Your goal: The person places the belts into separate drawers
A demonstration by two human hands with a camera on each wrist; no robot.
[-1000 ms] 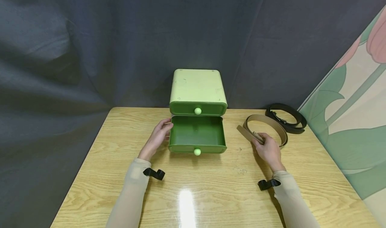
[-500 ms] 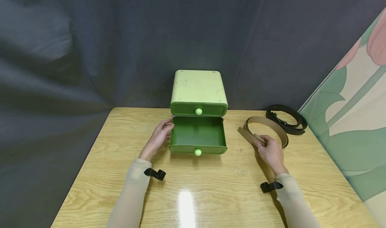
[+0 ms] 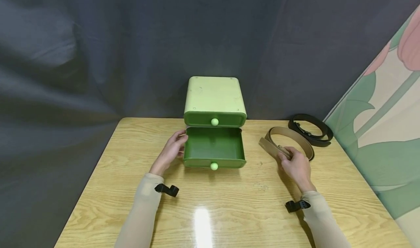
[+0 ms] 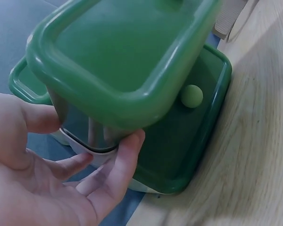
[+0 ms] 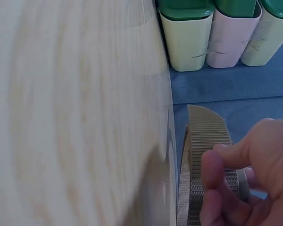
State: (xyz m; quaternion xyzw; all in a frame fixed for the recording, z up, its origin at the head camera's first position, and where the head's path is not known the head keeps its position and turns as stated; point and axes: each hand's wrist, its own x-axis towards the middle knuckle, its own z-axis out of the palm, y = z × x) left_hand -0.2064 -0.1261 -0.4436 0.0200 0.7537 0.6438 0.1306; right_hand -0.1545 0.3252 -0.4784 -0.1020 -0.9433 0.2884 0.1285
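Pulled out from the small drawer cabinet (image 3: 214, 93), a green drawer (image 3: 214, 163) shows bare inside. My left hand (image 3: 170, 151) grips that drawer at its left side; in the left wrist view the thumb and fingers (image 4: 127, 153) span the side behind the drawer's front panel (image 4: 118, 47). To the right, a coiled tan woven belt (image 3: 296, 135) stands on its edge on the table. My right hand (image 3: 296, 167) pinches the belt near its buckle, and the right wrist view shows the thumb and fingers on the ribbed strap (image 5: 205, 134). Part of the buckle is hidden.
A coiled black belt (image 3: 313, 131) lies behind the tan belt, by the patterned panel (image 3: 387, 131). Dark cloth (image 3: 157, 51) hangs behind the wooden table (image 3: 229, 211). Another shut drawer with a pale knob (image 4: 192, 96) sits below the pulled-out one.
My right hand and wrist have shifted slightly right and nearer to me, still pinching the tan belt. The left hand and drawer keep their places.
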